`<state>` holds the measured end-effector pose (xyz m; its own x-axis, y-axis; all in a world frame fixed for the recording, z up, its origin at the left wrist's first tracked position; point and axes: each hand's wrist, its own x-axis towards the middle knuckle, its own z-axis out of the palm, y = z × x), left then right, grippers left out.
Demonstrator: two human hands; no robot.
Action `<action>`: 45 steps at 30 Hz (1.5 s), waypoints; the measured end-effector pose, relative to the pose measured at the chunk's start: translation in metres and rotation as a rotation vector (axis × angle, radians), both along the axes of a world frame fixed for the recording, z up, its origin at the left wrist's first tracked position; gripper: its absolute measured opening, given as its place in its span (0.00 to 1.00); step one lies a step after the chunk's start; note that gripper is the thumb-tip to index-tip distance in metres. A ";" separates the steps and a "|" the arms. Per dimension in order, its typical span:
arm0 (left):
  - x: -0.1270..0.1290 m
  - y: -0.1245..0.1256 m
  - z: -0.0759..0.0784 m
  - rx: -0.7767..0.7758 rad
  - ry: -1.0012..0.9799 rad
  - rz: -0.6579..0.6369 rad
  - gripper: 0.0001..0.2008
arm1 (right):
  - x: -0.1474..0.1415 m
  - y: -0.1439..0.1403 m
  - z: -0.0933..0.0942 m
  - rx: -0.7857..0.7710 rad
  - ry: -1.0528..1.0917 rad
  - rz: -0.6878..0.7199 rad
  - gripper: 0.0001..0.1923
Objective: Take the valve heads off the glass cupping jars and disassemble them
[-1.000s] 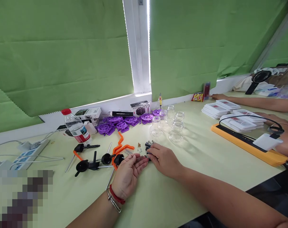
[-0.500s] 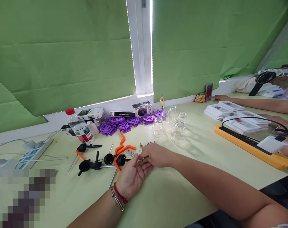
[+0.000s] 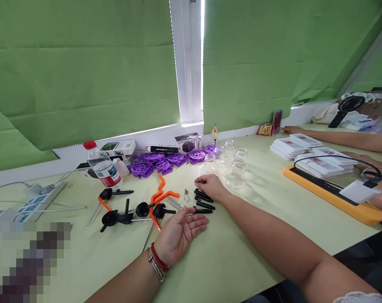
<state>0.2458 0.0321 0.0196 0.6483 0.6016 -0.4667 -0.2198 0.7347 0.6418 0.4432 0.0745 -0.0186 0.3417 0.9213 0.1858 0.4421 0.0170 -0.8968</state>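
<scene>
My left hand (image 3: 181, 230) lies palm up and open on the pale green table (image 3: 241, 235), with nothing in the palm. My right hand (image 3: 210, 184) is further back, fingers curled down onto the table beside several short black rods (image 3: 204, 202). What its fingertips touch is hidden. Tiny metal bits (image 3: 187, 194) lie just left of it. Orange bent pieces (image 3: 162, 196) and black knobbed parts on metal rods (image 3: 121, 217) sit left of my left hand.
Clear glass jars (image 3: 237, 171) stand behind my right hand, purple wheels (image 3: 165, 160) and small boxes (image 3: 187, 142) along the sill. A water bottle (image 3: 102, 167) and power strip (image 3: 30, 203) are at left. At right, another person's hands (image 3: 291, 129) work by card stacks (image 3: 304, 147) and an orange board (image 3: 330, 191).
My right hand left my left palm and moved back toward the jars. The dark piece that lay in my left palm is gone, and black rods now show on the table.
</scene>
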 end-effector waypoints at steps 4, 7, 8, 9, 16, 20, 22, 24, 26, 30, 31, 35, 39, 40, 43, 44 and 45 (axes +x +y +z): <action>0.000 0.000 -0.001 0.006 0.009 0.001 0.12 | 0.001 0.000 -0.004 0.018 0.049 0.019 0.12; -0.001 0.000 -0.003 0.013 0.009 0.005 0.12 | 0.002 -0.001 -0.005 0.018 0.075 0.025 0.12; -0.001 0.001 -0.003 0.016 0.008 0.004 0.12 | 0.002 -0.001 -0.005 0.022 0.084 0.024 0.12; -0.001 0.001 -0.004 0.019 0.010 0.002 0.12 | 0.002 -0.001 -0.005 0.027 0.092 0.024 0.12; -0.002 0.001 -0.006 0.052 0.013 -0.018 0.11 | 0.003 -0.002 -0.005 0.074 0.142 0.032 0.12; -0.002 0.002 -0.007 0.062 0.010 -0.027 0.10 | 0.005 -0.011 0.014 0.068 0.040 0.000 0.11; -0.002 0.001 -0.008 0.075 0.006 -0.029 0.10 | 0.007 -0.018 0.027 0.014 -0.130 -0.062 0.10; -0.002 -0.001 -0.007 0.122 0.012 -0.044 0.10 | 0.010 -0.024 0.035 -0.103 -0.386 -0.149 0.08; -0.003 -0.004 -0.003 0.257 0.060 -0.088 0.09 | 0.011 -0.027 0.038 -0.243 -0.609 -0.197 0.07; -0.015 0.002 0.017 0.909 0.326 -0.205 0.07 | 0.012 -0.026 0.028 -0.377 -0.737 -0.127 0.06; -0.021 0.007 0.024 1.104 0.415 -0.174 0.07 | 0.013 -0.025 0.025 -0.378 -0.732 -0.105 0.06; -0.053 0.038 0.049 1.492 0.850 -0.013 0.10 | 0.014 -0.025 0.024 -0.339 -0.696 -0.058 0.08; -0.076 0.057 0.055 1.425 1.228 -0.151 0.14 | 0.009 -0.028 0.033 -0.264 -0.657 -0.043 0.10; -0.078 0.057 0.052 1.394 1.266 -0.181 0.14 | 0.006 -0.029 0.035 -0.234 -0.648 -0.032 0.10; -0.072 0.056 0.036 1.354 1.306 -0.163 0.12 | -0.007 -0.034 0.041 -0.154 -0.571 0.041 0.11; -0.068 0.055 0.031 1.356 1.299 -0.138 0.11 | -0.013 -0.037 0.042 -0.142 -0.523 0.079 0.11; -0.065 0.055 0.026 1.362 1.297 -0.113 0.10 | -0.020 -0.040 0.043 -0.137 -0.464 0.127 0.11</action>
